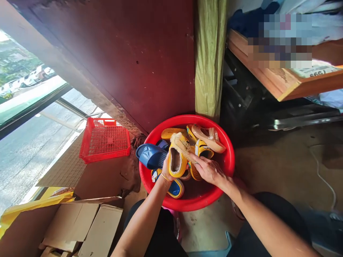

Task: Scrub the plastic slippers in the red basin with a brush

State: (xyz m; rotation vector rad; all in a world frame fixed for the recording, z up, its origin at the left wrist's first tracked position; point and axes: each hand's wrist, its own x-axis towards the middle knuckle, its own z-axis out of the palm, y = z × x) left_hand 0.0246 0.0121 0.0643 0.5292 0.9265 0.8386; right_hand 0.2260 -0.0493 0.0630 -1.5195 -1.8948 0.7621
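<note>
My left hand (167,170) is closed around a yellow slipper (182,168) with a fleecy lining, held above a red basin (229,160). In my right hand (210,169) is a scrubbing brush (180,142), its pale bristles against the slipper's upper near the toe. Around them in the basin lie a blue slide sandal (151,156) resting over the left rim, a beige clog (209,138), a yellow sandal (204,150) and a blue-and-yellow slipper (176,188). Dark water shows at the basin's bottom right. My left fingers are partly hidden by the slipper.
A red plastic crate (107,141) sits left of the basin, by cardboard boxes (72,221). Behind stands a dark red panel (134,60) beside a yellowish curtain (210,57). A wooden tray (284,84) juts out at upper right. A white cable (321,175) runs along the floor.
</note>
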